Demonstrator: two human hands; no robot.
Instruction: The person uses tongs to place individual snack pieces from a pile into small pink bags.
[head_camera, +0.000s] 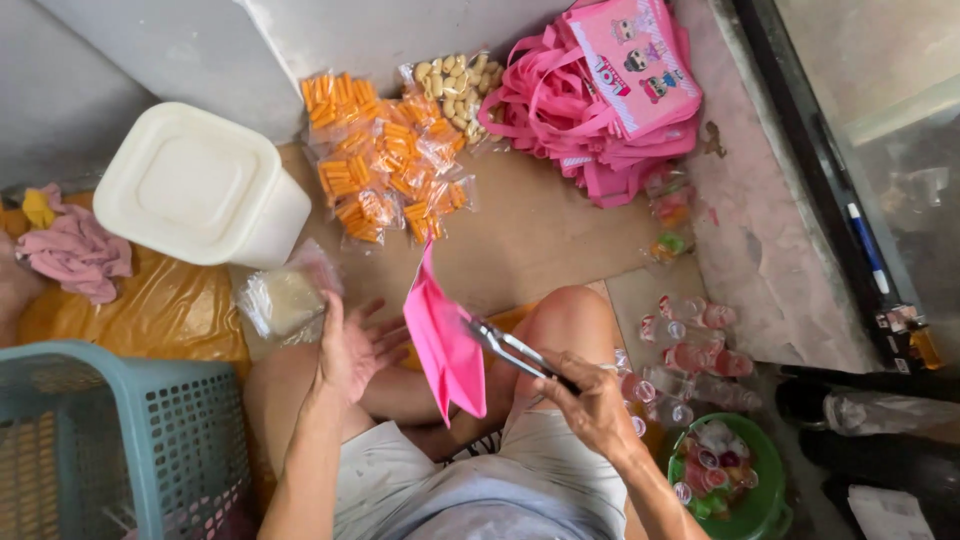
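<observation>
Mid-frame, the right hand (590, 400) is clamping metal tongs (515, 352) onto a flat pink fabric bag (445, 345); the left hand (352, 350), fingers spread and empty, is hovering beside it, seemingly needed next to open it

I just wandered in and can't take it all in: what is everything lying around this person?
Square plastic tub with lid: one, cream, upper left.
Clear packets of orange snack sticks: many, top centre.
Pink fabric bags: a stack, top right.
Mesh plastic basket: one, teal, lower left.
Round bowl of small jelly cups: one, green, lower right.
Flat pink bag: one, centre, pinched by metal tongs.
Left hand: open, empty.
Right hand: grips tongs.
</observation>
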